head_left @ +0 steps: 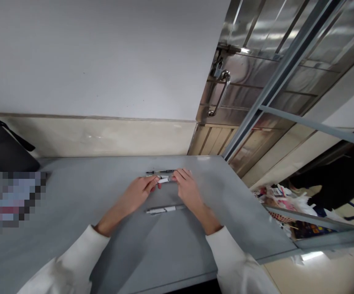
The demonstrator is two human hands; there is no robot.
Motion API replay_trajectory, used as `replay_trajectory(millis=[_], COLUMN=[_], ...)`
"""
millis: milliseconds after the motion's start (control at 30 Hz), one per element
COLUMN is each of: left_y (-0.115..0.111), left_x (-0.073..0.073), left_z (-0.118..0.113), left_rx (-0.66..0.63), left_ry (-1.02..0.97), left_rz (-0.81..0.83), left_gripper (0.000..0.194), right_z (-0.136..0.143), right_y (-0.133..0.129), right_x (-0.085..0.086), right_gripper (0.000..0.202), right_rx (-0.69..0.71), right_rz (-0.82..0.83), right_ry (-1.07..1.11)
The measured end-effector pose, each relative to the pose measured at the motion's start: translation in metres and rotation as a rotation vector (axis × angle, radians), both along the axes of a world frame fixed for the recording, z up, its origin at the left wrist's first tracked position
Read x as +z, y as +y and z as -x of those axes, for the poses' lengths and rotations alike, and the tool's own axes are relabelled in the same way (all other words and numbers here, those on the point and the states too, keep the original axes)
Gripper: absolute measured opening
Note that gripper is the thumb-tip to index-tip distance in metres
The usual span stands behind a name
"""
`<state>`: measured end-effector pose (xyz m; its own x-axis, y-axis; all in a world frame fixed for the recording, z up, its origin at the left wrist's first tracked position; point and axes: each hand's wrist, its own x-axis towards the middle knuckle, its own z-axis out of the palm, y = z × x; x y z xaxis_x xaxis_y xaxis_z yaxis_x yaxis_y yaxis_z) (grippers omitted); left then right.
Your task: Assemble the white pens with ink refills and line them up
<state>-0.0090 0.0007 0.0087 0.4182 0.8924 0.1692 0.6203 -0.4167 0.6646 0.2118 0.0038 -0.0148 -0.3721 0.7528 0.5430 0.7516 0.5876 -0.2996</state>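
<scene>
My left hand [140, 190] and my right hand [187, 188] are close together over the grey table, closed on the two ends of a white and grey pen [164, 180]. The fingertips of both hands pinch it, and its middle shows between them. Just behind it lies a dark, slim pen or refill [161, 171], its right end beside my right hand. Nearer to me, a second white and grey pen [165, 209] rests on the table, its right end close to my right wrist.
The grey table [72, 228] meets a wall at the back. A black bag [7, 143] stands at the far left, near a blurred flat item [14, 200]. A metal post [275, 81] rises at the back right corner. Plastic bags [290, 202] lie beyond the right edge.
</scene>
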Motion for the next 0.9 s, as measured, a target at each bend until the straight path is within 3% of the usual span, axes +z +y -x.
replay_trajectory(millis=[400, 600, 900], left_y=[0.004, 0.004, 0.006], left_x=[-0.013, -0.014, -0.021], left_z=[0.004, 0.003, 0.005], left_rx=[0.017, 0.006, -0.041], left_ry=[0.05, 0.11, 0.117], left_rz=[-0.274, -0.32, -0.345], left_gripper=[0.035, 0.034, 0.034], right_z=[-0.005, -0.005, -0.003], right_y=[-0.001, 0.002, 0.002], right_x=[0.004, 0.001, 0.0], right_gripper=[0.013, 0.006, 0.013], right_rx=[0.096, 0.128, 0.142], right_rz=[0.22, 0.247, 0.316], right_ry=[0.317, 0.405, 0.43])
